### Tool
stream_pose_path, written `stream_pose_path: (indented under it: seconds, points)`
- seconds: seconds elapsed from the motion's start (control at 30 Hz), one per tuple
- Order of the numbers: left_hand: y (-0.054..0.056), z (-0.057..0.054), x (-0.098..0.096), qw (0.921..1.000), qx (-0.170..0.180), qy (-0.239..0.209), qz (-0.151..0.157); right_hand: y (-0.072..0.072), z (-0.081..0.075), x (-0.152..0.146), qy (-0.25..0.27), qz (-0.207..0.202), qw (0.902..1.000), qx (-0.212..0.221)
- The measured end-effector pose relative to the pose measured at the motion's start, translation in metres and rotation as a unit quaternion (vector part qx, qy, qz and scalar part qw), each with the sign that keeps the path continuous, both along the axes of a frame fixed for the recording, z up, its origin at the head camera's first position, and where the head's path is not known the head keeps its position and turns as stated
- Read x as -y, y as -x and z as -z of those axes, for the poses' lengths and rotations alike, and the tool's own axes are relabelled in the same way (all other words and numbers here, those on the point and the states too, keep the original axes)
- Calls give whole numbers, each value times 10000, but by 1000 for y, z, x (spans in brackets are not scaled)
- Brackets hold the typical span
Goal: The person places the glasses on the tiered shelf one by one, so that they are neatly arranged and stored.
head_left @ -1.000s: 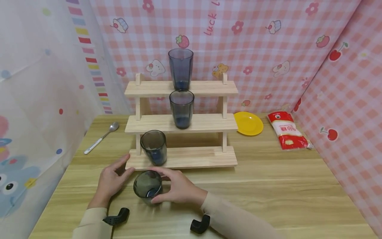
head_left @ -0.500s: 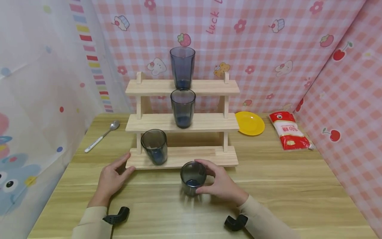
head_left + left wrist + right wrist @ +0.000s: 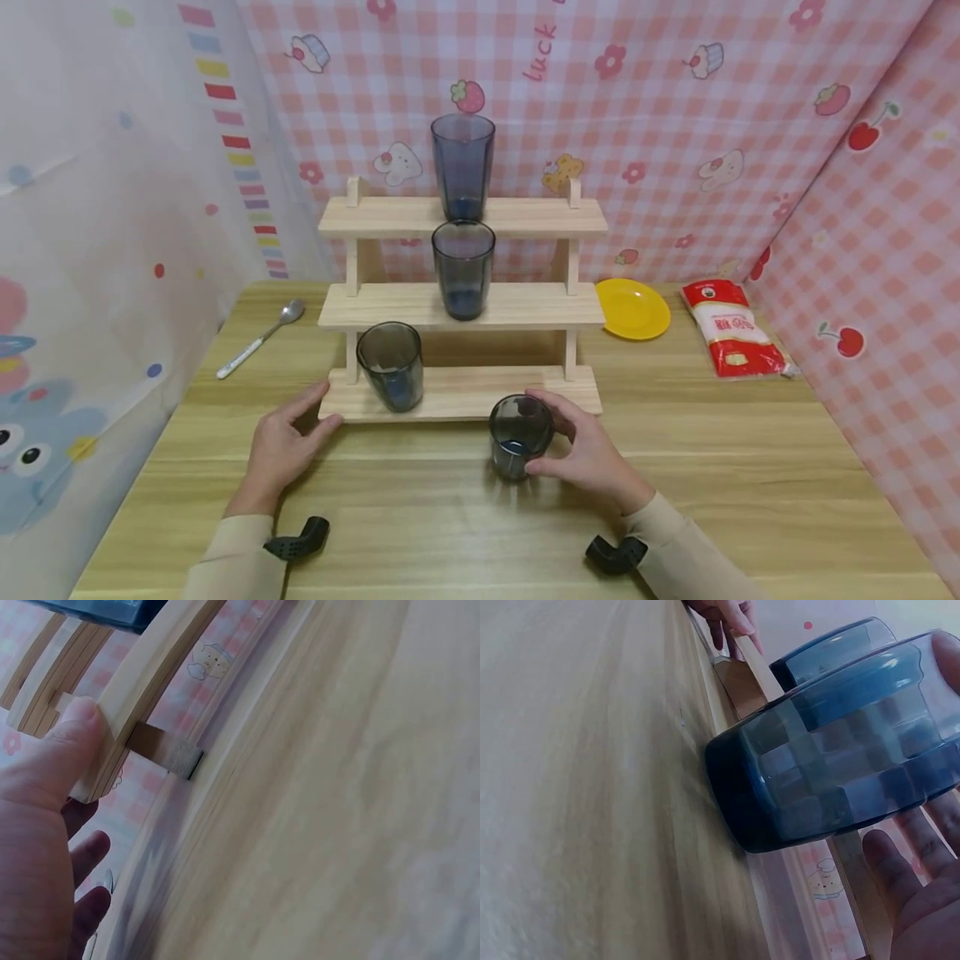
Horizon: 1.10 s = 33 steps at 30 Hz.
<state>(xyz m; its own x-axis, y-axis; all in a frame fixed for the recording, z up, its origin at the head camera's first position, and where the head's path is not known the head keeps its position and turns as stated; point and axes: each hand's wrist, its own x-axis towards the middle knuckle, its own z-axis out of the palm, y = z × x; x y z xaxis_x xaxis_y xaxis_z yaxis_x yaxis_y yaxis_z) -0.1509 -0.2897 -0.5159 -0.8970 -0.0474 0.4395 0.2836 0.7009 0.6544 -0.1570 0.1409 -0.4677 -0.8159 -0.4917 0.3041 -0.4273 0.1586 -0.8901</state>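
Observation:
A three-tier wooden display rack (image 3: 465,395) stands on the table. My left hand (image 3: 281,446) holds the left end of its lowest board, with the thumb on the board (image 3: 142,697) in the left wrist view. A dark tinted drinking glass (image 3: 517,437) is in my right hand (image 3: 588,450), the thumb and fingers around its right side. It is in front of the lowest board's right half; whether its base touches the table is hard to tell. A second glass (image 3: 392,367) stands on the lowest board's left, a third glass (image 3: 463,271) mid-rack, another glass (image 3: 463,167) on top.
A spoon (image 3: 261,339) lies left of the rack. Behind its right side is a yellow plate (image 3: 636,310), partly hidden by the rack. Farther right lies a red and white bag (image 3: 735,329). Patterned cloth walls (image 3: 645,100) border the wooden table (image 3: 420,533).
My right hand has carried the glass rightward, from beside the left hand to in front of the rack's right half. The left hand stays on the board's end.

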Motion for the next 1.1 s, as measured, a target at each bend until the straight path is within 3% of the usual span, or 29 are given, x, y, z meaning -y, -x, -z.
stream_pose_path:
  seconds: [0.13,0.3,0.57,0.7,0.93,1.1]
  points:
    - [1,0,-4,9995,-317,-70,62,6,11,-5,125,-118,9998,-98]
    - [1,0,-6,9984,-563,-29,84,8,12,-6,154,-218,9996,-111]
    - [1,2,-4,9987,-508,-39,7,-2,-17,3,-68,-258,9996,59]
    - [1,2,-4,9986,-527,-29,-10,-1,-17,3,-78,-232,9996,135]
    - [0,1,-6,9986,-531,-23,10,8,-2,-3,-112,-33,9999,101]
    - [0,1,-5,9987,-513,-31,17,14,-13,-12,-135,131,9998,-42]
